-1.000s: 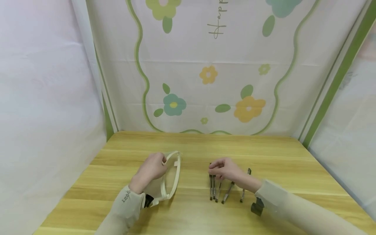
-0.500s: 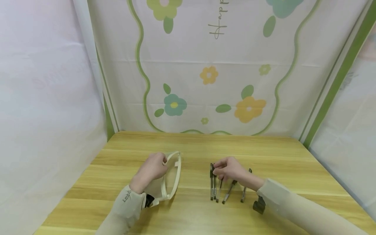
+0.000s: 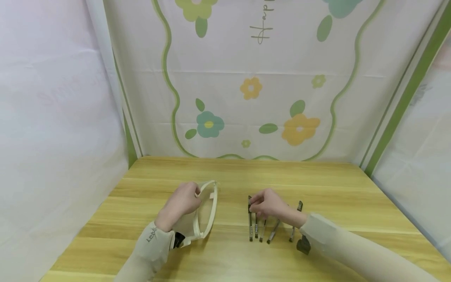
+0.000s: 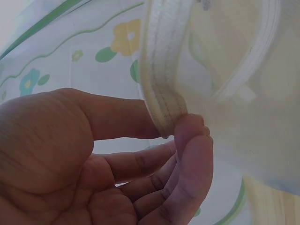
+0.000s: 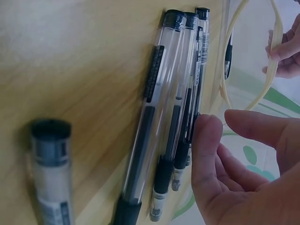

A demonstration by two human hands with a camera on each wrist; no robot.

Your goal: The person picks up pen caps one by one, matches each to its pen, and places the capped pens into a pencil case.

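Observation:
My left hand (image 3: pixel 184 203) pinches the cream zipper edge (image 4: pixel 164 93) of a translucent pouch (image 3: pixel 206 213), whose mouth gapes toward the right. Thumb and fingertips meet on that edge in the left wrist view. Over the upper ends of several clear-barrelled gel pens (image 3: pixel 251 227) hovers my right hand (image 3: pixel 269 203), its fingers loosely bent. In the right wrist view a fingertip lies against or just in front of the farthest pen (image 5: pixel 202 51); contact is unclear. A small gap separates thumb and finger, and nothing shows pinched there. The hand hides parts of several pens.
One pen (image 3: pixel 292 233) lies apart on the right, beside my right wrist. Wooden tabletop (image 3: pixel 225 258) extends around the pouch and pens. A flower-printed cloth (image 3: pixel 225 78) hangs behind the table, with pale cloth walls at both sides.
My right hand shifts slightly right, then back left. The leftmost pen now lies a little farther left, apart from its neighbour. My left hand and the pouch stay in place.

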